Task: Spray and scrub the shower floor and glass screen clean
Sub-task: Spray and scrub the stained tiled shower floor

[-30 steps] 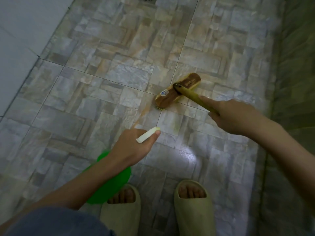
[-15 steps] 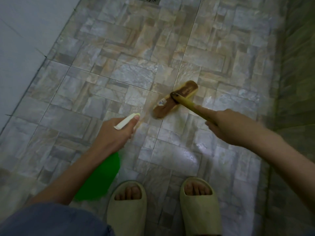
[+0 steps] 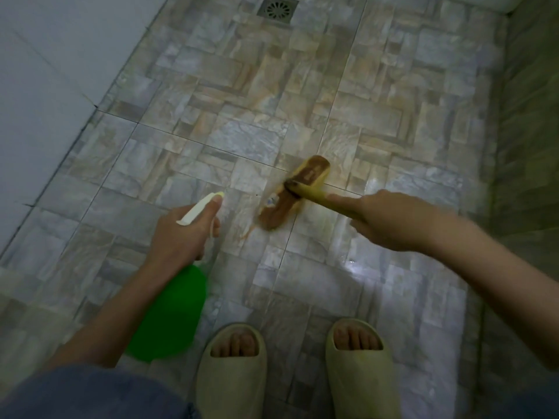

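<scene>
Between the hands, just ahead of both, the brush [image 3: 292,192] sits bristles-down on the floor [image 3: 242,86], head blurred. The right hand [image 3: 390,222] grasps the handle [image 3: 313,196], with the forefinger laid along it toward the head. The left hand [image 3: 181,234] grips the neck of the bottle [image 3: 172,313]. Its green body hangs below the wrist, and the white nozzle [image 3: 201,207] past the thumb aims at the tile just left of the brush. Cannot tell if the trigger is squeezed; no spray shows.

A brownish streak [image 3: 251,232] runs from under the brush head back toward the left hand and reads as loosened dirt. Tiles below the right hand shine, probably wet. The drain [image 3: 276,9] is far beyond both hands. A pale wall [image 3: 45,71] stands well left of the left hand. There is a dark surface right of the right arm; cannot tell if it is the screen. Slippers [image 3: 231,373] are below the hands.

Progress, as a judgement: the floor step is in hand, spraying and scrubbing one mid-floor patch. No foam is seen. Tiles toward the drain and wall look dull, likely not scrubbed yet. Left to do: the rest of the floor, then the screen, which nothing shows as touched. Call it early to middle.
</scene>
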### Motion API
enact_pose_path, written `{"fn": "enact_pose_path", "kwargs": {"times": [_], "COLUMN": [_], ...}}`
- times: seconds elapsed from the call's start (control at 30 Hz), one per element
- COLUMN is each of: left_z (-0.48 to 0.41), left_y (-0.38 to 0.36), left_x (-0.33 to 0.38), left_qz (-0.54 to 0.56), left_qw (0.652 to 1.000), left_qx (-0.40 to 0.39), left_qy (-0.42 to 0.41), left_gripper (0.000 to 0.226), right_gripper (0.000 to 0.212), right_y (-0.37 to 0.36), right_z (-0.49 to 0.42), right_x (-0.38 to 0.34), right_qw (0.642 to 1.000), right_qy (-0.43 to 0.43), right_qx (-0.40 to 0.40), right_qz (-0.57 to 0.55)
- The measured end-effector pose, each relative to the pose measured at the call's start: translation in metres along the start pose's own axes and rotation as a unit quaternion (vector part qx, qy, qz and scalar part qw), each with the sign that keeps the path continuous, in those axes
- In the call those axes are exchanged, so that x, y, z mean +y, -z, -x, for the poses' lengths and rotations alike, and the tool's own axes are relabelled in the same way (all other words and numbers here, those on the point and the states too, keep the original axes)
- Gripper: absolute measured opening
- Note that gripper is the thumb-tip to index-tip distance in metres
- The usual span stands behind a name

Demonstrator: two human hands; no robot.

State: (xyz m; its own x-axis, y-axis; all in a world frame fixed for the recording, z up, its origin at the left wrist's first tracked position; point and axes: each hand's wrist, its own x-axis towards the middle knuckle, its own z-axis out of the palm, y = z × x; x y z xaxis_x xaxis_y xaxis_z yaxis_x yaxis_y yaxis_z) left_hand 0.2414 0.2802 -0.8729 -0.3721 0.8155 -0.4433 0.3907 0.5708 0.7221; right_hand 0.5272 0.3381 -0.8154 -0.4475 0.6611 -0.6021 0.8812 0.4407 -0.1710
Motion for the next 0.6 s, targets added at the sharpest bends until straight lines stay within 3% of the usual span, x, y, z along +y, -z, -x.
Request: {"fn": "enact_pose_path", "kwargs": {"times": [0.1, 0.3, 0.37, 0.5, 0.6], "left_z": [-0.004, -0.012, -0.012, -0.012, -0.013], "left_y": [0.011, 0.025, 0.033, 0.049, 0.055], "left_x": [-0.003, 0.002, 0.003, 0.005, 0.003], "left_qz": [0.023, 0.044, 0.063, 0.093, 0.095], "left_qw": [1.0, 0.997, 0.995, 0.991, 0.991], "left_qx": [0.011, 0.047, 0.059, 0.084, 0.083], "left_qy": [-0.016, -0.036, -0.044, -0.05, -0.044], "left_gripper": [0.05, 0.045, 0.041, 0.034, 0.033], "right_gripper": [0.089, 0.088, 0.09, 0.096, 0.106], "right_y": [0.003, -0.014, -0.007, -0.002, -0.013], "right_z": [0.024, -0.045, -0.045, 0.005, -0.004], "right_x": [-0.013, -0.042, -0.036, -0.037, -0.056], "right_qw": [0.998, 0.996, 0.997, 0.996, 0.993], "right_qy": [-0.002, 0.002, 0.015, 0.001, 0.002], "right_qx": [-0.053, 0.091, 0.077, -0.027, -0.003], "right_qz": [0.036, 0.025, 0.025, 0.085, 0.119]}}
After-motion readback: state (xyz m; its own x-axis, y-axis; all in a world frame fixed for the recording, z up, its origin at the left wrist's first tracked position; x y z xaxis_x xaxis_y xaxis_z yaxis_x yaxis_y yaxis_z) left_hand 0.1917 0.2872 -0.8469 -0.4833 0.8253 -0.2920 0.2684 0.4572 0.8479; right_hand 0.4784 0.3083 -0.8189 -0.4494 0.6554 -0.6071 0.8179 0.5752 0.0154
